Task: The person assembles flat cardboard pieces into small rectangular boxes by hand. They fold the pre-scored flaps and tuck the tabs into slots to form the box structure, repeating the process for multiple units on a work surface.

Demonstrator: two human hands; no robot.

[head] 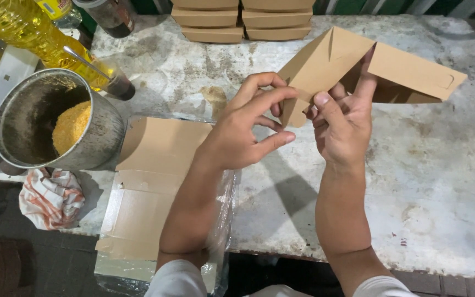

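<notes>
Both hands are holding a flat brown carton [358, 69] above the surface [430, 181]: right hand [343, 124] gripping its lower edge, left hand [248, 129] pinching the corner flap, steadying the fold.

Left hand [246, 129]: raised above the desk [441, 181], just left of the brown cardboard blank [358, 69]. Fingers curled into an open claw; index and middle fingertips arched toward the blank's lower left corner, thumb extended rightward beneath them. Contact with the card cannot be told. Left forearm bare, running down and left to a white sleeve at the bottom edge.

Right hand [342, 124]: directly below the blank, palm turned toward the wearer. Grip closed on the blank: thumb pressed on the near face at the lower edge, index finger stretched up along the central fold, remaining fingers behind. Right forearm bare, near vertical, white sleeve at bottom.
</notes>
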